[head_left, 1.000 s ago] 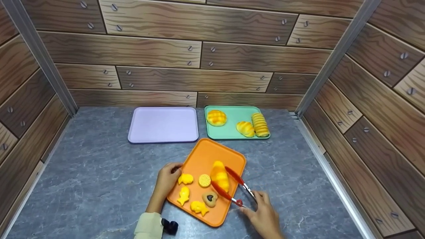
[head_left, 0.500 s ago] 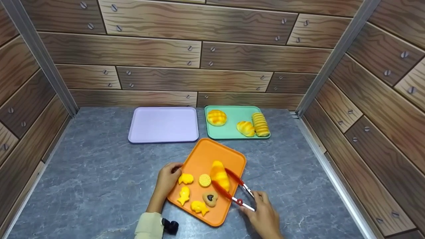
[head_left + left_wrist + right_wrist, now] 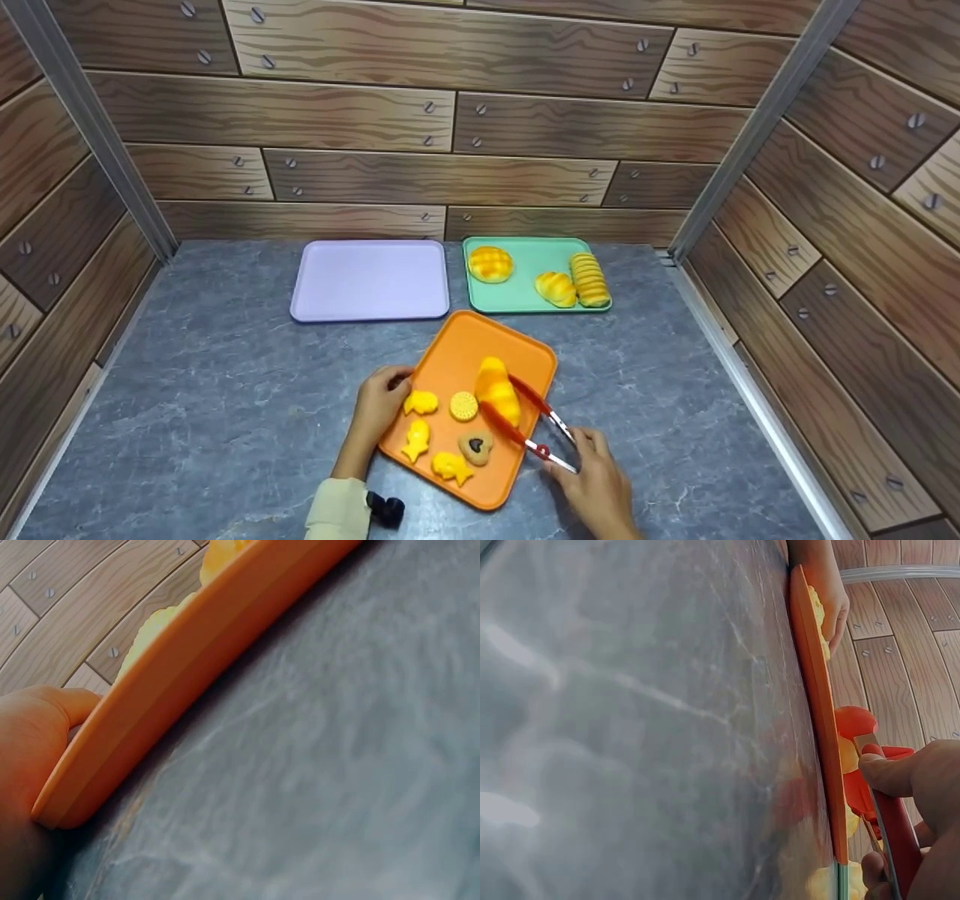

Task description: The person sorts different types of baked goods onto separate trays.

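At the left edge of an orange tray (image 3: 487, 334), my left hand (image 3: 379, 403) grips the rim; the left wrist view shows its thumb by the tray wall (image 3: 165, 682). My right hand (image 3: 598, 484) holds a pair of tongs (image 3: 502, 425) with red tips and metal arms. Those tips stand on either side of a long yellow croissant-like bread (image 3: 496, 390) on the tray's right side. Near it lie a round yellow cookie (image 3: 463, 406), a heart-shaped cookie (image 3: 475, 447) with a dark centre, and three yellow fish-shaped pieces (image 3: 417, 440).
Behind the orange tray, a bare lilac tray (image 3: 369, 281) lies at the left. Beside it a green tray (image 3: 532, 255) bears a round bun (image 3: 490, 265), a small bread (image 3: 556, 289) and a ridged loaf (image 3: 589, 280). Wood-patterned walls (image 3: 360, 120) enclose the grey tabletop (image 3: 225, 390).
Between the tong tips, the long bread has shifted slightly, its far end now a little farther from me. The left hand and the orange tray stay nearly still.
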{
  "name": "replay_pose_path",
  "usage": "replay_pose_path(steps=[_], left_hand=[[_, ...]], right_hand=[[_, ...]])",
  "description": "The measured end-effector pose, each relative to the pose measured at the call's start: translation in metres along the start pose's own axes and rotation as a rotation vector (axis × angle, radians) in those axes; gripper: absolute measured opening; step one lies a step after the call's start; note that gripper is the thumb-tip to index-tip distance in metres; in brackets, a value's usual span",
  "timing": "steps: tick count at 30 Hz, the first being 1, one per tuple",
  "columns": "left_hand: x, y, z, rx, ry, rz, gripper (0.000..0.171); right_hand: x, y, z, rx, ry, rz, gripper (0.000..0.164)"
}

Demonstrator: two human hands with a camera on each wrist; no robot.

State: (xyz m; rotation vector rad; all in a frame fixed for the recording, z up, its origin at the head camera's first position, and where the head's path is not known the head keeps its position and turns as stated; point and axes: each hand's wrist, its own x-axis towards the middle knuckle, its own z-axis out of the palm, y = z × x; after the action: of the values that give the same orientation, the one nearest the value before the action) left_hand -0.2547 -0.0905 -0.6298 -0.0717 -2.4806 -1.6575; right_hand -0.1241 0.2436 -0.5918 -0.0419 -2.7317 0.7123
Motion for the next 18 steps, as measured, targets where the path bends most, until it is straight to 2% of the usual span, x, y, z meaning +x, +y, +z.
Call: replay_pose_path(steps=[7, 18], left_hand=[[0.000, 0.003, 0.000, -0.008, -0.003, -0.001, 0.020], [0.001, 0.001, 0.001, -0.018, 0.006, 0.014, 0.019]], right_hand=[[0.017, 0.003, -0.002, 0.013, 0.018, 0.034, 0.062], [0.058, 0.010, -0.001, 0.072, 0.049, 0.099, 0.062]])
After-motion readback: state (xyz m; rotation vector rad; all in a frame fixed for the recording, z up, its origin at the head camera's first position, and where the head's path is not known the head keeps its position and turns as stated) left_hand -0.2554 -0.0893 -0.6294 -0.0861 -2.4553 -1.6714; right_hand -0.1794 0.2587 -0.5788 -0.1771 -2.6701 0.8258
